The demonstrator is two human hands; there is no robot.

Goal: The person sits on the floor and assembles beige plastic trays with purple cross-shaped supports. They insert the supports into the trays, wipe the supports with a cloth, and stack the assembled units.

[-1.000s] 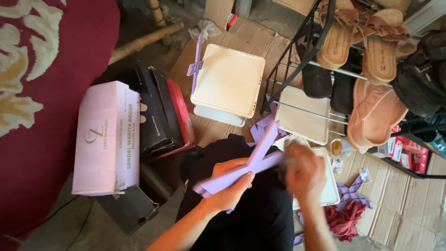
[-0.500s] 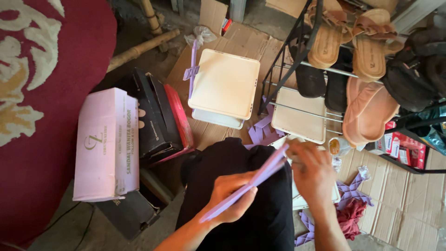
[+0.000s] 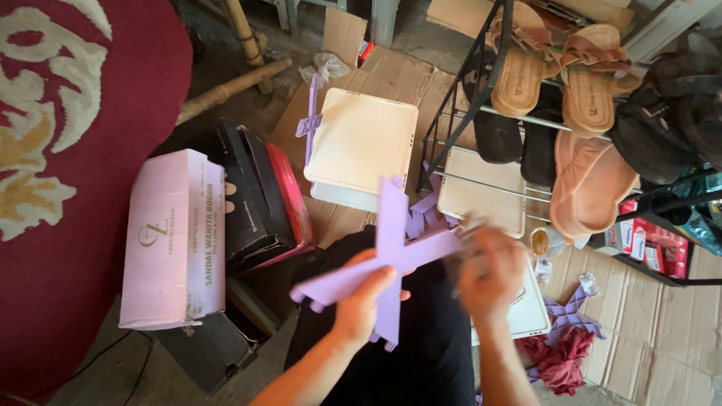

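Note:
My left hand grips a lilac plastic cross piece made of two flat bars crossed like an X, held above my black-clad lap. My right hand is blurred and sits at the right end of the long bar, fingers curled near or on it. Beyond the cross lie cream square plastic panels on flattened cardboard, with a second cream panel under the rack. More lilac cross pieces lie on the floor to the right and one lilac piece stands beside the far panel.
A pink shoe box and black and red boxes stand at left by a dark red patterned rug. A black wire shoe rack with sandals fills the upper right. A red cloth lies near my right knee.
The lilac bars, held nearly parallel a second ago, now stand crossed as an X. My right hand has moved along the long bar and is blurred with motion.

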